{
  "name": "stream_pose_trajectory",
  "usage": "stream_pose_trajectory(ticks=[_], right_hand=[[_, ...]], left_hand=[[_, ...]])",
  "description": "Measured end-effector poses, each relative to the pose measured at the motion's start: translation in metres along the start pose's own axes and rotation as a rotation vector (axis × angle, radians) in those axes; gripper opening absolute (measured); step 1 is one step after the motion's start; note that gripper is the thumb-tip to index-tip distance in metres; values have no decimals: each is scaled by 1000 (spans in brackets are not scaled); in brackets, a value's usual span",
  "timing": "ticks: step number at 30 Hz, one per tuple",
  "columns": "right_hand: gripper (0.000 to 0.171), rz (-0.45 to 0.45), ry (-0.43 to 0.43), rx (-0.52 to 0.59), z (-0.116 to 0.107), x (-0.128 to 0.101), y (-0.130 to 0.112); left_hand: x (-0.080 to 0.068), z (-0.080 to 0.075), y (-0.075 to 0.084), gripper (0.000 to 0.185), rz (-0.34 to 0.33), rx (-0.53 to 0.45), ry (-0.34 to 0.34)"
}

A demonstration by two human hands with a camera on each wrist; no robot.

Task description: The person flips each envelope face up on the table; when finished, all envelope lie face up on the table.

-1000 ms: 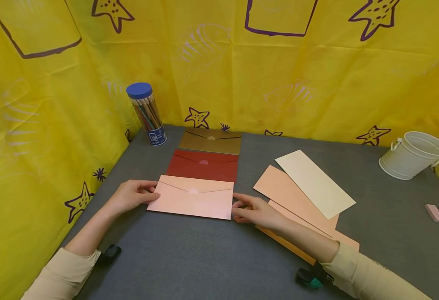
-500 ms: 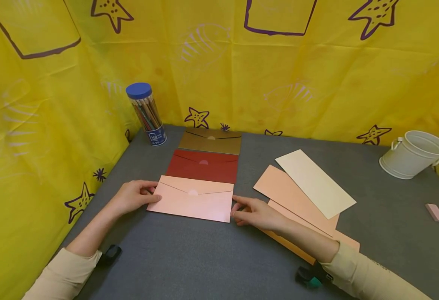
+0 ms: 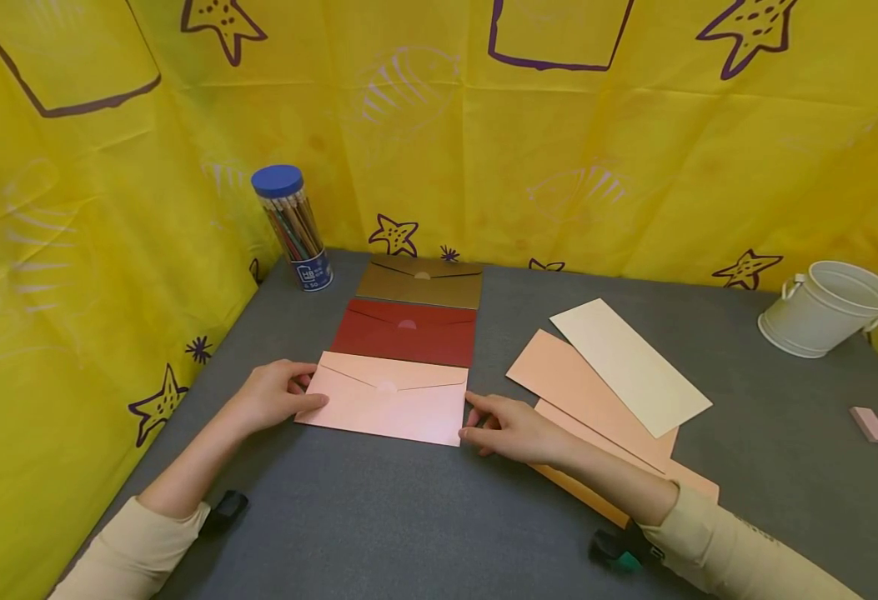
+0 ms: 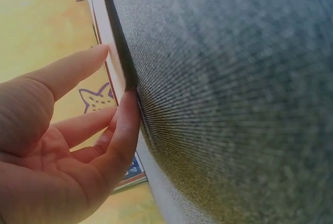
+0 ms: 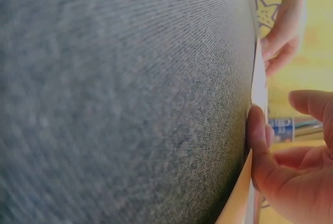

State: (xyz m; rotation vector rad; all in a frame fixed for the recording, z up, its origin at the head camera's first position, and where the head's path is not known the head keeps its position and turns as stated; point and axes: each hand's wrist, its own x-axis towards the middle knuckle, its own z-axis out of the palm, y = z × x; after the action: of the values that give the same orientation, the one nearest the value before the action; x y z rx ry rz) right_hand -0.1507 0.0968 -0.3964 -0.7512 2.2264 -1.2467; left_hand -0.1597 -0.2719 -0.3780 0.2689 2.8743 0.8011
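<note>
In the head view a pale pink envelope (image 3: 388,404) lies flap side up, with a round seal at the flap's tip. My left hand (image 3: 277,396) pinches its left edge, thumb on top. In the left wrist view another finger (image 4: 127,125) meets the edge from below. My right hand (image 3: 509,429) is at the right edge, index fingertip touching it. In the right wrist view its thumb stands raised, apart from the paper. Beyond the pink envelope lie a red envelope (image 3: 404,333) and a gold envelope (image 3: 419,283), in a column.
Under and beyond my right forearm lie several overlapping peach and orange paper pieces (image 3: 592,392), with a cream one (image 3: 629,367) on top. A pencil tub (image 3: 293,229) stands at back left. At right are a white bucket (image 3: 825,312) and a pink eraser (image 3: 870,425).
The pink envelope's right side has shifted slightly toward me, away from the red one. My left thumb reaches a little farther over it. My right hand has shifted slightly.
</note>
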Motion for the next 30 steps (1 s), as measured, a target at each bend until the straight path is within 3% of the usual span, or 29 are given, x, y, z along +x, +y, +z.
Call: stream_pose_trajectory(ticks=[23, 30], right_hand=[[66, -16, 16, -76, 0, -2, 0], [66, -6, 21, -54, 0, -2, 1]], left_hand=[[-1, -1, -2, 65, -15, 0, -45], [-1, -2, -5, 64, -22, -24, -60]])
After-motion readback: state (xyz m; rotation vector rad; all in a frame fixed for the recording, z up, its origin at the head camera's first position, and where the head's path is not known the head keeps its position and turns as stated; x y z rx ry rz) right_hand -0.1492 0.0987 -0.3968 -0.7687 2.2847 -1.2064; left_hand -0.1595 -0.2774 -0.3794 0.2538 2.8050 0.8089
